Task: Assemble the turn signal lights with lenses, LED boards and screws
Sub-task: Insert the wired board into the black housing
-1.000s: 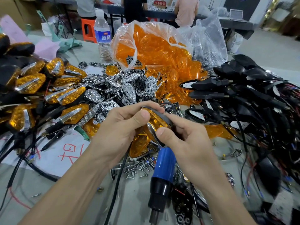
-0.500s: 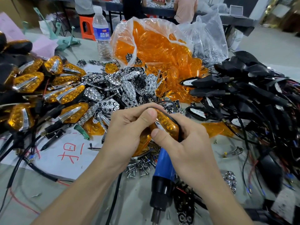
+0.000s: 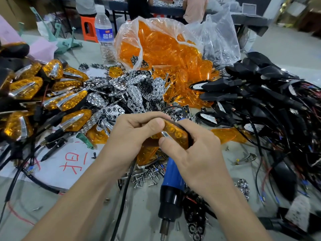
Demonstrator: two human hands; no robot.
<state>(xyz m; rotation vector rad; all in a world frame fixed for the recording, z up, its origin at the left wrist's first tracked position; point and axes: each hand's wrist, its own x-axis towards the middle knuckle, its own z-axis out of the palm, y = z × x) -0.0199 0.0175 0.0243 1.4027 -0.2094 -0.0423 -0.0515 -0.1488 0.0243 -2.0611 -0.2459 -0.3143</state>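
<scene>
The amber turn signal light (image 3: 175, 133), lens up, long axis slanting from far-left to near-right, is pinched between the curled fingers of the left hand (image 3: 132, 136) and right hand (image 3: 196, 153), above loose screws (image 3: 144, 178) on a cluttered workshop bench (image 3: 83, 202).

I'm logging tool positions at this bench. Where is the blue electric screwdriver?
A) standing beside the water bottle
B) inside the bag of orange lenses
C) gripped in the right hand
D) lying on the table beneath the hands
D: the blue electric screwdriver lies on the table, while the left hand and right hand both hold an amber turn signal light above it.
</scene>
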